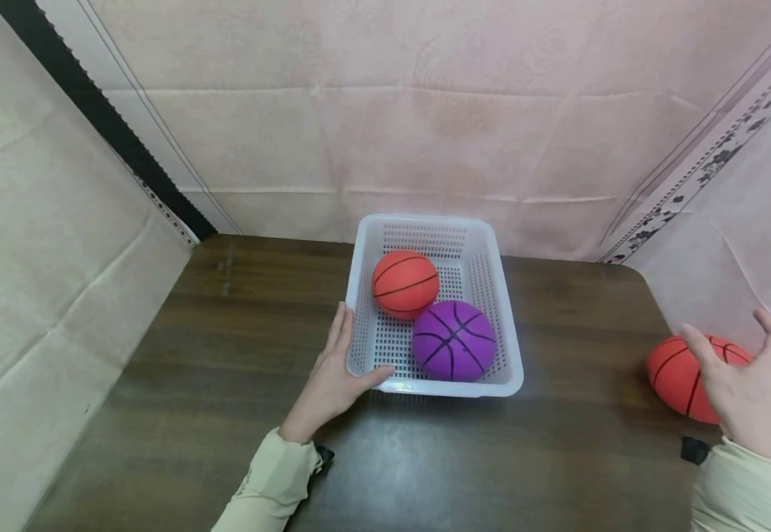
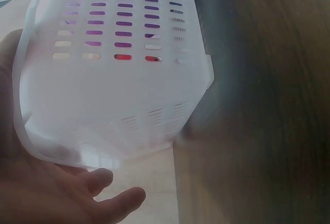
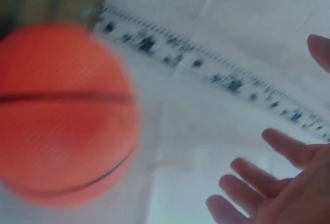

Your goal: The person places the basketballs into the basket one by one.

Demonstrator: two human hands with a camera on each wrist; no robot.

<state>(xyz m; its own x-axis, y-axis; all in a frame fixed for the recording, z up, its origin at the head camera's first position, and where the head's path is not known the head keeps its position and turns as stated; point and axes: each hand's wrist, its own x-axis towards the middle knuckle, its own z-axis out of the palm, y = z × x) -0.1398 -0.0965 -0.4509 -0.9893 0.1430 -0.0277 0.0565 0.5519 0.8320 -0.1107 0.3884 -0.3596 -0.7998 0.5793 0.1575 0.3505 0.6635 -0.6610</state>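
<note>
Red basketball (image 1: 678, 378) sits just off right hand's (image 1: 754, 395) spread, empty fingers; left hand's (image 1: 330, 380) extended, ungrasping fingers touch white basket (image 1: 452, 388).

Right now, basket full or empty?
Partly filled: the white basket holds one red ball and one purple ball, with bare slotted floor showing beside them.

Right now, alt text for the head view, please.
A white basket on a table holds a red ball and a purple ball. The left hand touches its near left corner; the right hand is beside another red ball.
</note>
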